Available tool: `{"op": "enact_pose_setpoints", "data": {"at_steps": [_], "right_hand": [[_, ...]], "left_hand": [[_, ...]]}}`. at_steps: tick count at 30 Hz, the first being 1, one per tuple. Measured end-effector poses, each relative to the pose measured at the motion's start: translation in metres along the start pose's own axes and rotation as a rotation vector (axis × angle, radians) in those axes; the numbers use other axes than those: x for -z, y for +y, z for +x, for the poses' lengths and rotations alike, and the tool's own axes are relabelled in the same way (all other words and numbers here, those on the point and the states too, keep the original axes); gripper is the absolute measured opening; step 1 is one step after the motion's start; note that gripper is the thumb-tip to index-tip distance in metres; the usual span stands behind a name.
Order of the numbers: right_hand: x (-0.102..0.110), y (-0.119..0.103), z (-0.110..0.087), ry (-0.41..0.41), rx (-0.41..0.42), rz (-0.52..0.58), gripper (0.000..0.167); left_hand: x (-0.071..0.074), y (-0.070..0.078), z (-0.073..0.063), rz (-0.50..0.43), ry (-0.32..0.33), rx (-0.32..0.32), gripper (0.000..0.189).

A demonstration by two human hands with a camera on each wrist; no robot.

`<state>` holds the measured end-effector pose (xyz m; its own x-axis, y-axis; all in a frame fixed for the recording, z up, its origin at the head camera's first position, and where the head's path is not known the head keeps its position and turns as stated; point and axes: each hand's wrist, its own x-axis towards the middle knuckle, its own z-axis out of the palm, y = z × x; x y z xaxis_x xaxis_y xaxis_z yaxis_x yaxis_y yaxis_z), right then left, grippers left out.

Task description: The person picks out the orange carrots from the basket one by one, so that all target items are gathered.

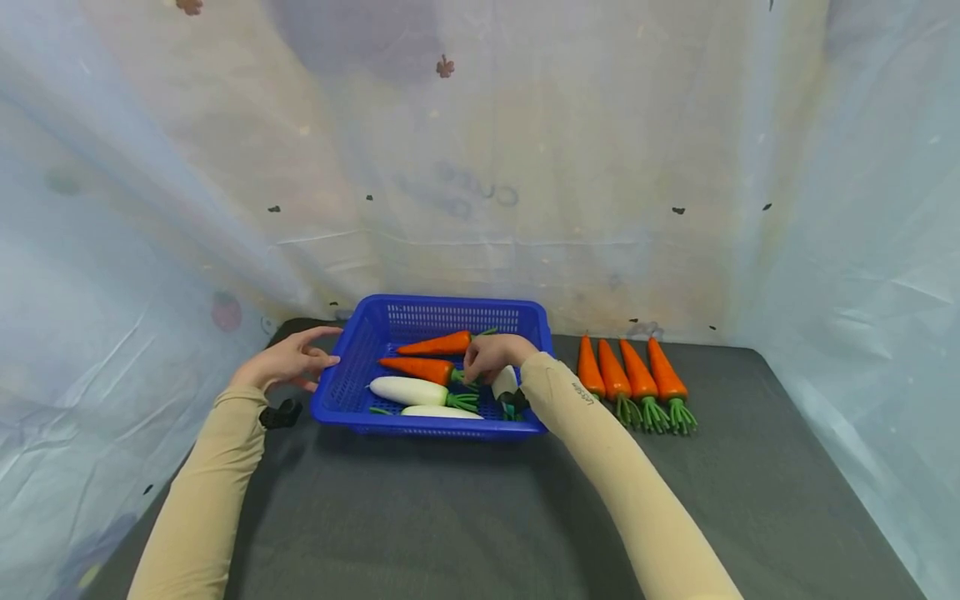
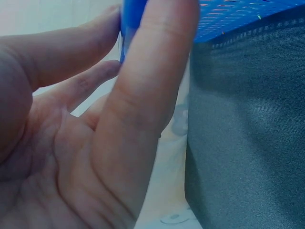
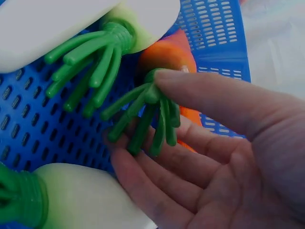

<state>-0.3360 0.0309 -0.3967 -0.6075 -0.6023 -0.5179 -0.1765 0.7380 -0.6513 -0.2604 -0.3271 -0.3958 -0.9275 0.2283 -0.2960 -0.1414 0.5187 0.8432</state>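
carrot (image 1: pixel 416 367) in blue basket (image 1: pixel 427 426), green top (image 3: pixel 151 95) pinched by right hand (image 1: pixel 497 357); left hand (image 1: pixel 285 361), loosely bent, grips basket rim (image 1: pixel 356 323). four carrots (image 1: pixel 614 368) rowed on table (image 1: pixel 450 517), second carrot (image 1: pixel 435 344) and white radishes (image 1: pixel 408 389) inside: looks partway done, from where i stand.

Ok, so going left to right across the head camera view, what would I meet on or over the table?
Left hand → blue basket → row of four carrots. I've left out the right hand, since it overlaps the basket.
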Motion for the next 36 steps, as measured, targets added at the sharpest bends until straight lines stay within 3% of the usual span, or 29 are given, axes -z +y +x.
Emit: {"op": "enact_pose_setpoints", "data": {"at_steps": [5, 16, 31, 36], "right_hand": [[0.003, 0.000, -0.006, -0.003, -0.042, 0.090, 0.033], [0.014, 0.008, -0.021, -0.022, -0.016, 0.233, 0.033], [0.039, 0.027, -0.075, -0.005, 0.156, 0.449, 0.048], [0.044, 0.040, -0.098, 0.006, 0.170, 0.536, 0.053]], "left_hand": [[0.001, 0.001, 0.000, 0.011, -0.003, -0.002, 0.072], [0.000, 0.003, 0.000, 0.014, -0.002, -0.001, 0.072], [0.002, 0.000, 0.003, -0.003, -0.006, -0.012, 0.073], [0.002, 0.000, 0.003, -0.011, -0.006, -0.008, 0.073]]}}
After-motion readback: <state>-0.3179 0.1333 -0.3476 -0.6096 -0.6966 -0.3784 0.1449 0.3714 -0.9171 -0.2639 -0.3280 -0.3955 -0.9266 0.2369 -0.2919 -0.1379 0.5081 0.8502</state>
